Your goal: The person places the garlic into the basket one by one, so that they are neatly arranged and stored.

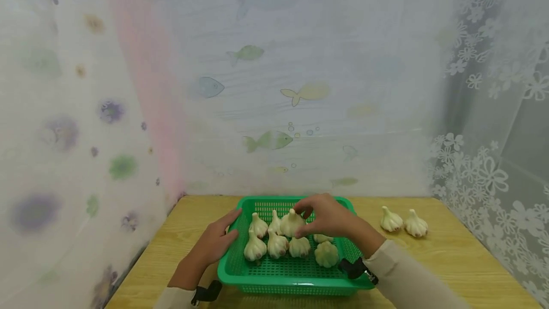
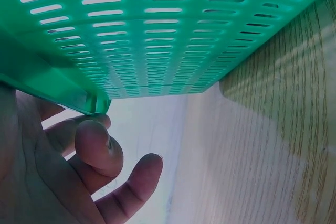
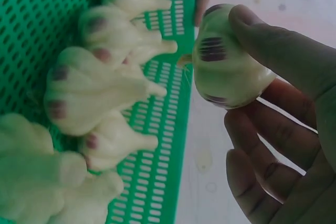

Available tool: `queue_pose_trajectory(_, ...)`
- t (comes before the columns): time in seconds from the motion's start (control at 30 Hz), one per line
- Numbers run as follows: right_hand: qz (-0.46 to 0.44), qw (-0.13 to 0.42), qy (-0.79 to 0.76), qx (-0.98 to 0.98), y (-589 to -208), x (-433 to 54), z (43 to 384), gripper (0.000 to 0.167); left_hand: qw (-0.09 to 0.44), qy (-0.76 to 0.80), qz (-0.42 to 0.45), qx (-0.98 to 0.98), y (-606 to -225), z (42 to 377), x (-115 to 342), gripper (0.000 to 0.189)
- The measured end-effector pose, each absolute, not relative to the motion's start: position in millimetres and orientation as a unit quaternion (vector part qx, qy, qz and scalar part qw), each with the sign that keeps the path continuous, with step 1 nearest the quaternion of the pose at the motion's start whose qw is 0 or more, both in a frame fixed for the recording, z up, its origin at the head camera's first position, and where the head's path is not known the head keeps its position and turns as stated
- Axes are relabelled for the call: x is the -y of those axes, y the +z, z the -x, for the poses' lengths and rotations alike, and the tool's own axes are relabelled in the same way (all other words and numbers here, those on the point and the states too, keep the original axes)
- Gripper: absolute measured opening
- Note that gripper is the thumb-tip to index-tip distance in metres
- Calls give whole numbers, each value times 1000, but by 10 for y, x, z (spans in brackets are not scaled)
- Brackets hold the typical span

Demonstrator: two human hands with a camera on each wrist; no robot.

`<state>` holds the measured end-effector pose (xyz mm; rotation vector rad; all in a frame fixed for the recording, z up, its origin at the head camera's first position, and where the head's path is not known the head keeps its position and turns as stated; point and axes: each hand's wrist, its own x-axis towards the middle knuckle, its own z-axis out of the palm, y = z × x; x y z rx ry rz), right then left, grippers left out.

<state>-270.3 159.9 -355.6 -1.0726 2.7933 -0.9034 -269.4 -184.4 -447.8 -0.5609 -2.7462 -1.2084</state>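
A green plastic basket (image 1: 296,280) with slotted walls holds several white garlic bulbs (image 1: 277,244). My right hand (image 1: 328,214) pinches one garlic bulb (image 3: 223,61) between thumb and fingers, above the other bulbs in the basket. Purplish marks show on its skin in the right wrist view. At the basket's left side, my left hand (image 1: 214,240) grips the rim. From below, the left wrist view shows its fingers (image 2: 100,153) curled outside the basket wall, while part of the thumb side is hidden behind the rim.
Two more garlic bulbs (image 1: 391,219) lie side by side on the wooden table (image 1: 446,261), right of the basket. A pale curtain (image 1: 300,166) printed with fish hangs behind the table. Another curtain (image 1: 476,170) with white flowers hangs along the right.
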Motion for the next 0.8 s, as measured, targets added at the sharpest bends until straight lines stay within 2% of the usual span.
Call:
queue_pose_trajectory(0.23, 367, 64, -284, -883, -3607, -1349, 2719, 58, 43, -402, 175, 898, -4469, 2702, 1832, 58)
queue_pose_trajectory(0.5, 393, 138, -301, -858, -3683, -1108, 2748, 47, 37, -403, 160, 900, -4451, 2715, 1826, 60)
queue_pose_trajectory(0.8, 434, 155, -229, -857, -3654, -869, 2782, 48, 77, -380, 156, 909, -4383, 2705, 1833, 54)
